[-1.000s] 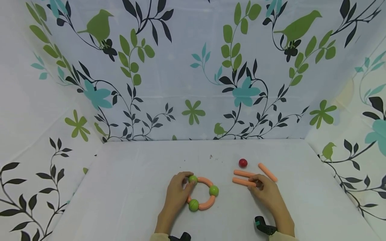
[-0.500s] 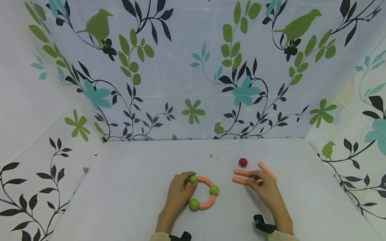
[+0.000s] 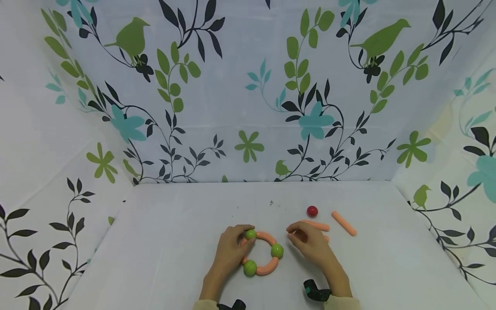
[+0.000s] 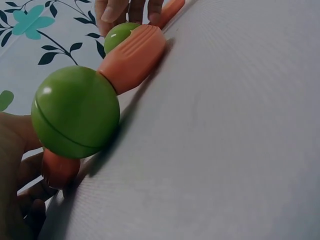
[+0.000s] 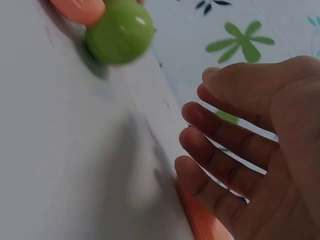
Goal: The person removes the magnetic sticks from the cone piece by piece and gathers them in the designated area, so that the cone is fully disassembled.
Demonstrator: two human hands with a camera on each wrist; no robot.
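Left grip (image 3: 230, 247): I pinch the green-and-orange ring (image 3: 267, 269), lower centre of the frame.
Right grip (image 3: 313, 246): relaxed, I hold nothing.
Orange sticks (image 3: 343, 223): 3, right of centre, lower half.

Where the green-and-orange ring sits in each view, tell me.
Head: ring low, near centre, gripped by the left hand.
Left wrist: ring fills the upper left, partly visible.
Right wrist: ring at upper left, cut off by the edge.
Shared landmark: leaf-patterned backdrop.
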